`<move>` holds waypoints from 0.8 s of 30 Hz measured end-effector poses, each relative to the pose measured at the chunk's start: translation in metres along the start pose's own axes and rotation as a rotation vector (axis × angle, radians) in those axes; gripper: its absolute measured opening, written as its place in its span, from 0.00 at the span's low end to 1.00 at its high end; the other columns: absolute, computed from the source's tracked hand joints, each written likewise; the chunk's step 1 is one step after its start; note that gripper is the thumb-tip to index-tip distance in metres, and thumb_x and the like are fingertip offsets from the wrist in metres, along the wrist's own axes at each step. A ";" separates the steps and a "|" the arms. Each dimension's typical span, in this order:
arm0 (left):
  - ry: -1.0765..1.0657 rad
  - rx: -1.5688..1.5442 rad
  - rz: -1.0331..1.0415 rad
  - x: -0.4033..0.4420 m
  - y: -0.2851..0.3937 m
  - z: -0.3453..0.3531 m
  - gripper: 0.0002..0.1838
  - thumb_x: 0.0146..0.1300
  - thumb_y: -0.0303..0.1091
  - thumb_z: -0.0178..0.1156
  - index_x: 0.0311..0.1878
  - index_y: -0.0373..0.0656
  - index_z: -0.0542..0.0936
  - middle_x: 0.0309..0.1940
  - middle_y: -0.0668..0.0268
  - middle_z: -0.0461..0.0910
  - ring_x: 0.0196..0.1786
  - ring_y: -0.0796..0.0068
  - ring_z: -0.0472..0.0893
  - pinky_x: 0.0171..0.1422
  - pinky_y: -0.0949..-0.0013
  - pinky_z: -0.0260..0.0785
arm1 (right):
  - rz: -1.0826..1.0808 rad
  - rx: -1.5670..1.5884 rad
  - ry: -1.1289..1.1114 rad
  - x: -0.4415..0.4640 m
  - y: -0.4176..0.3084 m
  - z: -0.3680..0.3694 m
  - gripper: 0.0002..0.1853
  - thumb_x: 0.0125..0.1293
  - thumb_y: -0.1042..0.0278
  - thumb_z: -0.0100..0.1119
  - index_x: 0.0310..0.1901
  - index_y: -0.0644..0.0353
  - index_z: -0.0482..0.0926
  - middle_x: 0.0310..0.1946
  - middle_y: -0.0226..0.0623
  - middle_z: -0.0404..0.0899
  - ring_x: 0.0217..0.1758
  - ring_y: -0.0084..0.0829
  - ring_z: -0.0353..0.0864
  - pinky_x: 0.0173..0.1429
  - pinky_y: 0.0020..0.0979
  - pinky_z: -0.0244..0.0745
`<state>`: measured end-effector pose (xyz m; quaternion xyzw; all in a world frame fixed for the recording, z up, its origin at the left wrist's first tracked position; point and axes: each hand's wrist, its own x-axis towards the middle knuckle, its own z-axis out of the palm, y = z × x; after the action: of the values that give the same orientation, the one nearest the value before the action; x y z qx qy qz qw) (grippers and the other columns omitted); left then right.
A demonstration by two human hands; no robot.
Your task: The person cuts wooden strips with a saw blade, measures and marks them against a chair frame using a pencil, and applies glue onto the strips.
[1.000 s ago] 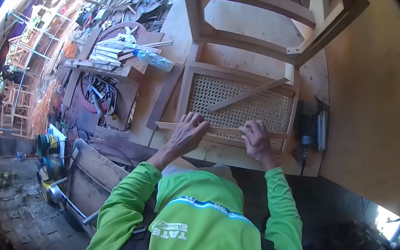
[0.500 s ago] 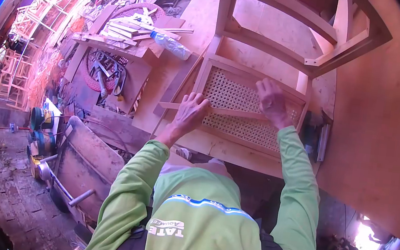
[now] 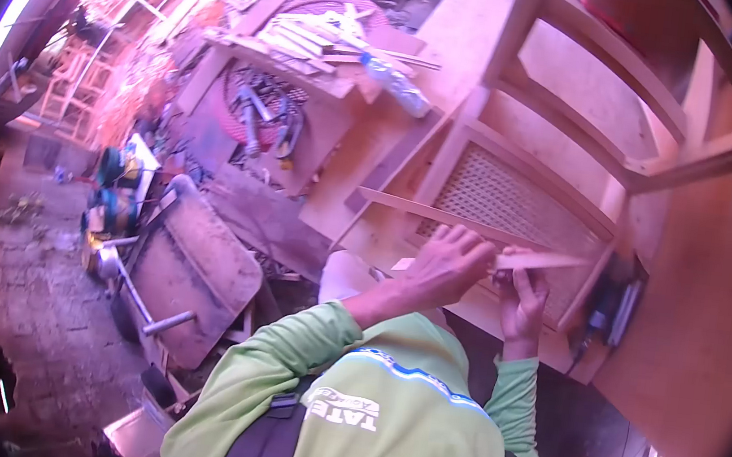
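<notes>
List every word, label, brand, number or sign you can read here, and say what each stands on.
"TATE": large white letters on the front of the light-green long-sleeved shirt.
Smaller lettering in the white patch beside it: too blurred to read surely.
Marks along the blue-and-white chest band: too small to read.
Pale thin wooden strip at the right hand: no lettering visible.

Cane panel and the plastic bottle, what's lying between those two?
Between the plastic bottle and the cane panel lie the far end of a dark wooden plank, a thin strip and a wooden side rail, as the head view shows.
</notes>
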<state>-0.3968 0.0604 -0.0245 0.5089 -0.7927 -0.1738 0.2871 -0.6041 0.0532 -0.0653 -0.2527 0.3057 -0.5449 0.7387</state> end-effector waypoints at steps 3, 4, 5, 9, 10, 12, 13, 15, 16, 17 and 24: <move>-0.031 -0.001 -0.023 -0.021 -0.016 0.008 0.21 0.65 0.35 0.76 0.59 0.45 0.83 0.49 0.60 0.82 0.55 0.53 0.81 0.59 0.51 0.70 | 0.056 0.145 0.009 -0.009 0.035 -0.004 0.15 0.84 0.74 0.63 0.68 0.60 0.82 0.61 0.38 0.87 0.53 0.28 0.86 0.54 0.32 0.84; -0.033 -0.022 -0.026 -0.025 -0.021 0.010 0.19 0.65 0.34 0.75 0.58 0.45 0.84 0.49 0.60 0.82 0.54 0.53 0.82 0.59 0.51 0.70 | 0.086 0.101 0.027 -0.009 0.037 0.002 0.15 0.83 0.75 0.63 0.67 0.60 0.82 0.60 0.38 0.87 0.52 0.28 0.87 0.54 0.32 0.84; 0.031 -0.007 -0.036 -0.033 -0.031 0.014 0.17 0.66 0.33 0.74 0.57 0.46 0.85 0.49 0.59 0.83 0.54 0.52 0.82 0.58 0.50 0.71 | 0.098 -0.055 0.083 -0.008 0.035 0.012 0.15 0.83 0.76 0.64 0.66 0.61 0.83 0.59 0.37 0.88 0.51 0.26 0.87 0.51 0.31 0.84; 0.039 0.043 -0.138 -0.044 -0.074 -0.027 0.11 0.69 0.28 0.72 0.53 0.46 0.87 0.49 0.58 0.83 0.55 0.49 0.83 0.59 0.47 0.74 | -0.057 -1.292 0.173 0.015 0.053 -0.063 0.20 0.73 0.76 0.73 0.65 0.65 0.81 0.57 0.40 0.85 0.55 0.30 0.89 0.50 0.33 0.86; 0.020 0.066 -0.115 -0.048 -0.095 -0.037 0.11 0.67 0.27 0.70 0.51 0.45 0.86 0.49 0.58 0.82 0.55 0.51 0.82 0.55 0.50 0.72 | -0.361 -1.452 0.156 0.026 0.031 -0.035 0.21 0.69 0.77 0.75 0.63 0.63 0.82 0.55 0.41 0.83 0.56 0.36 0.89 0.51 0.37 0.87; 0.055 0.185 -0.105 -0.045 -0.112 -0.058 0.13 0.65 0.29 0.72 0.52 0.48 0.85 0.46 0.62 0.81 0.53 0.53 0.81 0.58 0.52 0.70 | -0.681 -1.601 0.143 0.051 0.015 -0.028 0.22 0.65 0.77 0.76 0.61 0.61 0.83 0.53 0.41 0.82 0.56 0.42 0.89 0.52 0.41 0.88; 0.051 0.179 -0.092 -0.046 -0.120 -0.065 0.13 0.65 0.29 0.72 0.52 0.48 0.85 0.46 0.62 0.81 0.53 0.53 0.81 0.58 0.52 0.70 | -0.638 -1.652 0.043 0.061 0.020 -0.040 0.20 0.65 0.77 0.75 0.58 0.59 0.84 0.52 0.41 0.81 0.55 0.45 0.88 0.53 0.44 0.88; -0.036 0.233 -0.066 -0.044 -0.132 -0.077 0.15 0.63 0.30 0.74 0.52 0.50 0.84 0.46 0.63 0.81 0.54 0.55 0.81 0.59 0.53 0.69 | -0.598 -1.703 -0.046 0.070 0.026 -0.059 0.18 0.64 0.78 0.74 0.55 0.57 0.85 0.50 0.40 0.80 0.54 0.49 0.87 0.54 0.47 0.88; -0.058 0.233 -0.054 -0.042 -0.135 -0.079 0.16 0.62 0.30 0.75 0.51 0.50 0.83 0.46 0.64 0.80 0.55 0.57 0.80 0.58 0.53 0.68 | -0.572 -1.727 -0.085 0.075 0.027 -0.065 0.16 0.65 0.77 0.73 0.54 0.58 0.85 0.50 0.40 0.79 0.53 0.49 0.87 0.54 0.47 0.88; -0.054 0.233 -0.044 -0.039 -0.136 -0.079 0.16 0.62 0.30 0.75 0.51 0.50 0.83 0.46 0.64 0.80 0.55 0.57 0.80 0.58 0.53 0.68 | -0.545 -1.750 -0.127 0.080 0.026 -0.071 0.14 0.66 0.77 0.72 0.52 0.58 0.86 0.49 0.40 0.79 0.52 0.48 0.87 0.55 0.47 0.88; -0.092 0.259 0.049 -0.012 -0.143 -0.063 0.15 0.63 0.30 0.75 0.51 0.51 0.82 0.47 0.65 0.79 0.55 0.56 0.79 0.58 0.53 0.68 | -0.542 -1.795 0.035 0.091 -0.002 -0.076 0.13 0.68 0.78 0.71 0.54 0.59 0.86 0.50 0.39 0.80 0.51 0.42 0.88 0.49 0.45 0.89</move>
<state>-0.2520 0.0121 -0.0598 0.5139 -0.8329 -0.0861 0.1865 -0.6404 -0.0380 -0.1321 -0.7825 0.5536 -0.2627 0.1105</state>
